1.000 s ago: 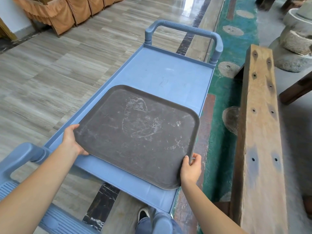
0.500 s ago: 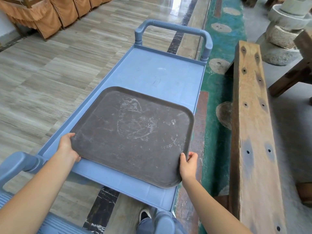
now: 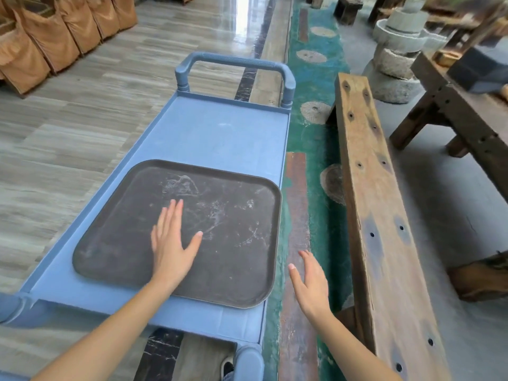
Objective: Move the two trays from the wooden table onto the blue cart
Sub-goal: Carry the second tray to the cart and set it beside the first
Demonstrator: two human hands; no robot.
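Observation:
A dark brown tray (image 3: 228,243), scuffed with white marks, lies flat on the near half of the blue cart (image 3: 220,133). My left hand (image 3: 171,243) is spread flat over the tray's middle, fingers apart, holding nothing. My right hand (image 3: 310,281) hovers open beside the cart's right edge, above the floor, clear of the tray. At the far right a dark block-like thing (image 3: 478,70) sits on the wooden table (image 3: 461,105); I cannot tell whether it is a tray.
A long wooden bench (image 3: 376,215) runs along the cart's right side, between cart and table. Stone millstones (image 3: 395,50) stand behind it. Orange-covered chairs (image 3: 41,37) line the far left. The cart's far half is bare, with a handle (image 3: 236,64) at its end.
Both hands let go of the tray, which now rests flat on the cart. My left hand moved onto the tray's surface; my right hand pulled away to the right.

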